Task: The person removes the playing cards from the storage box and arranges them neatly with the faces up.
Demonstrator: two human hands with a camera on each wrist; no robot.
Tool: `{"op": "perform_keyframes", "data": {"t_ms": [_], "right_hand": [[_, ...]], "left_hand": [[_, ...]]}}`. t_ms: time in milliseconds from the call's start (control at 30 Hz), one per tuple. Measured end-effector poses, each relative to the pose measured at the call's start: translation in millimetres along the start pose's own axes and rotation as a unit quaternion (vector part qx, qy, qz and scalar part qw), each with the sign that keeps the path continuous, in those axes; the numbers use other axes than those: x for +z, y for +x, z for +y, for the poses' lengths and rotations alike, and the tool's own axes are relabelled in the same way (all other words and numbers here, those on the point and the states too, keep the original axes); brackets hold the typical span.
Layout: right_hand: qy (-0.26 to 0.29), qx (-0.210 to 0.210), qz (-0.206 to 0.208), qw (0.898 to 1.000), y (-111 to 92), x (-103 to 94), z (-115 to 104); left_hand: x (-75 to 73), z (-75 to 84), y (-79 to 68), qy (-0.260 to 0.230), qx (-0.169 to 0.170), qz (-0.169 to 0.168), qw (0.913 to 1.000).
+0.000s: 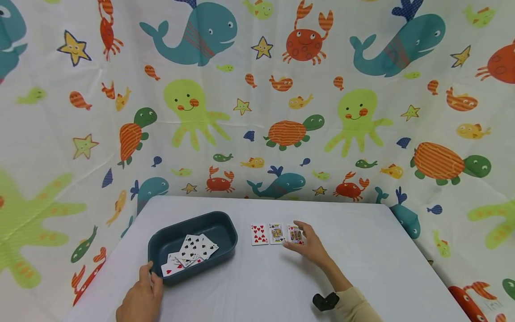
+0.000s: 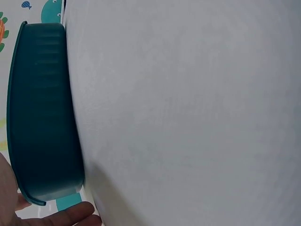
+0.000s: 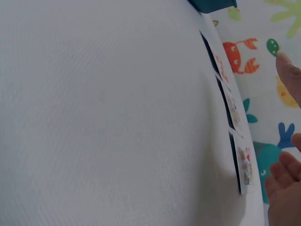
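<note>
On the white-covered table [image 1: 261, 290], the left hand [image 1: 141, 299] touches a dark teal tray [image 1: 169, 243]; whether its grip pinches, I cannot tell. Overlapping playing cards [image 1: 197, 248] lie inside. Rightward, the right hand's [image 1: 307, 243] grip spreads at a row of three face-up cards [image 1: 276, 234], one hearts, two court. Behind hangs sea-creature-print fabric [image 1: 257, 134].
</note>
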State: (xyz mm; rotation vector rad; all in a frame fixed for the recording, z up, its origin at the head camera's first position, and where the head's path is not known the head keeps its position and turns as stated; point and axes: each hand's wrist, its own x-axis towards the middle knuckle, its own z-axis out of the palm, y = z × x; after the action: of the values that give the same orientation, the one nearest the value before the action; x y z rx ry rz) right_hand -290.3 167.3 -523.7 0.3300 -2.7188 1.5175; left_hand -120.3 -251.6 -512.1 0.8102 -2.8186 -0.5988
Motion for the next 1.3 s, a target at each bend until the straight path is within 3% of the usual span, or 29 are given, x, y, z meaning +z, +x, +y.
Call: {"op": "perform_keyframes", "data": {"t_ms": [200, 467, 633, 967, 1300], "right_hand": [[0.068, 0.01, 0.016, 0.998, -6, 8.6, -5], [0.116, 0.011, 0.021, 0.993, -17, 22.9, -13], [0.172, 0.021, 0.017, 0.985, -24, 32.2, -18], [0.272, 0.003, 0.004, 0.962, -29, 46.7, -39], [0.305, -0.008, -0.032, 0.952, -32, 68.1, -63]], "left_hand": [[0.2, 0.1, -0.6, 0.003, 0.001, -0.004, 1.0], [2.9, -0.9, 1.8, -0.001, 0.003, -0.007, 1.0], [3.0, 0.4, 1.9, -0.003, -0.002, -0.01, 0.9999], [-1.2, 5.2, 5.9, -0.016, 0.003, 0.001, 0.9999], [-1.1, 5.0, 7.5, -0.011, 0.002, -0.004, 0.9999]]}}
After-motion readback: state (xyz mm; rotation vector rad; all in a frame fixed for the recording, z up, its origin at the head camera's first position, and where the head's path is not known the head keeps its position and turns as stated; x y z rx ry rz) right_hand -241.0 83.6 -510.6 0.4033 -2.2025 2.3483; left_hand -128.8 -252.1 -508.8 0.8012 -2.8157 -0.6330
